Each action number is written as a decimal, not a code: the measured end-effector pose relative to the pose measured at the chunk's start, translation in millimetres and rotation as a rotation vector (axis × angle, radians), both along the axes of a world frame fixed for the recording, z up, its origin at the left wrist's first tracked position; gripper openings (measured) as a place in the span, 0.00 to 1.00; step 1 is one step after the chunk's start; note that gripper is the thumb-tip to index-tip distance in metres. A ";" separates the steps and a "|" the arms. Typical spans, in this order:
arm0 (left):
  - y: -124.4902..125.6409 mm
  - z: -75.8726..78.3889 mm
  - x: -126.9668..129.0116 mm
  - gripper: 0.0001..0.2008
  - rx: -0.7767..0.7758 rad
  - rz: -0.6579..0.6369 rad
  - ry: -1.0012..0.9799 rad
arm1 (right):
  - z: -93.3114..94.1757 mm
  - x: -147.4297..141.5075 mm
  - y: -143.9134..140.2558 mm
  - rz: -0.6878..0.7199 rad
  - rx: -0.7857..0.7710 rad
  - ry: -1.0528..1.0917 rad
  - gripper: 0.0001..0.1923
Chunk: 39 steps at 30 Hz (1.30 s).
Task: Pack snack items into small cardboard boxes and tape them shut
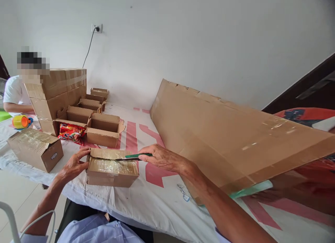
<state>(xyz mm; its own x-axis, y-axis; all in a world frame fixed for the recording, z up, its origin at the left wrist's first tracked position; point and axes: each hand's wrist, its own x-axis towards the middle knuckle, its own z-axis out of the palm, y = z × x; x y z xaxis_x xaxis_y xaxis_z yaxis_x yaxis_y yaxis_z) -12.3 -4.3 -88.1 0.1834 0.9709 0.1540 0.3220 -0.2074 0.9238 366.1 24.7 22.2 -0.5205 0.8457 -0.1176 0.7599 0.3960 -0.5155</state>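
Observation:
A small taped cardboard box [113, 176] lies on the cloth-covered table in front of me. My left hand [74, 165] holds the box at its left end, thumb and fingers pressed against the edge. In my right hand [160, 156] is a green-handled utility knife [138, 155], gripped between thumb and fingers and pointing left. Its blade rests along the taped seam on top of the box, where a gap shows between the flaps. Part of the handle is hidden by my fingers.
Another taped box [35, 148] sits at left, near a red food packet [71, 133] and several opened boxes [104, 124]. Stacked cartons [56, 93] stand behind, with a person [17, 94] beside them. A large cardboard sheet [222, 138] leans at right. A yellow tape roll [21, 122] lies far left.

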 end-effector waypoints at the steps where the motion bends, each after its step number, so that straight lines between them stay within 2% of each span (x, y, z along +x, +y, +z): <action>1: 1.4 1.0 2.5 0.25 0.005 -0.011 0.010 | -4.9 3.3 -1.2 -0.017 0.006 0.012 0.18; 4: 5.1 4.9 7.3 0.25 0.008 -0.041 0.034 | -8.1 2.9 -4.2 -0.038 0.049 0.007 0.16; 9: 7.4 7.8 4.9 0.28 -0.019 -0.023 0.063 | 6.7 8.5 -8.4 -0.020 0.130 -0.030 0.15; 12: 7.8 8.5 3.6 0.28 -0.030 -0.022 0.076 | 11.0 30.7 -17.3 -0.062 0.150 -0.064 0.15; 14: 8.2 9.7 4.4 0.27 -0.021 -0.046 0.058 | 10.0 51.7 -24.9 -0.106 0.123 -0.011 0.17; 17: 8.8 12.3 5.8 0.26 -0.001 -0.056 0.039 | -5.5 83.8 -31.3 -0.228 0.155 0.150 0.21; 19: 9.1 13.7 6.2 0.26 -0.013 -0.052 0.035 | -33.9 97.5 -30.2 -0.334 0.248 0.263 0.24; 20: 9.0 14.1 6.3 0.27 -0.024 -0.055 0.027 | -54.8 100.3 -28.7 -0.394 0.302 0.307 0.25; 22: 8.6 14.9 6.5 0.28 -0.048 -0.063 0.001 | -107.4 97.5 -26.0 -0.519 0.389 0.348 0.25; 24: 7.7 16.3 7.0 0.29 -0.065 -0.063 -0.018 | -165.3 87.2 -25.9 -0.611 0.453 0.266 0.22; 26: 6.6 18.6 7.3 0.30 -0.076 -0.062 -0.016 | -215.0 75.4 -28.8 -0.642 0.455 0.227 0.20; 28: 6.0 21.3 7.2 0.30 -0.079 -0.073 -0.001 | -245.5 65.9 -32.1 -0.672 0.508 0.139 0.19; 29: 5.9 22.3 6.9 0.30 -0.079 -0.082 0.007 | -252.1 62.0 -32.9 -0.666 0.527 0.115 0.18; 31: 6.5 23.2 5.6 0.31 -0.076 -0.099 0.024 | -250.2 55.0 -32.0 -0.615 0.545 0.141 0.17; 33: 7.6 22.2 3.8 0.31 -0.071 -0.114 0.033 | -235.6 47.7 -28.2 -0.544 0.551 0.235 0.17; 35: 8.5 20.4 1.8 0.31 -0.060 -0.121 0.047 | -219.1 40.8 -23.9 -0.531 0.557 0.261 0.17; 37: 8.8 19.1 0.3 0.32 -0.046 -0.110 0.087 | -208.8 36.5 -21.3 -0.586 0.535 0.161 0.17; 39: 8.2 19.6 -0.2 0.32 -0.035 -0.089 0.145 | -207.4 36.0 -21.3 -0.659 0.444 0.001 0.17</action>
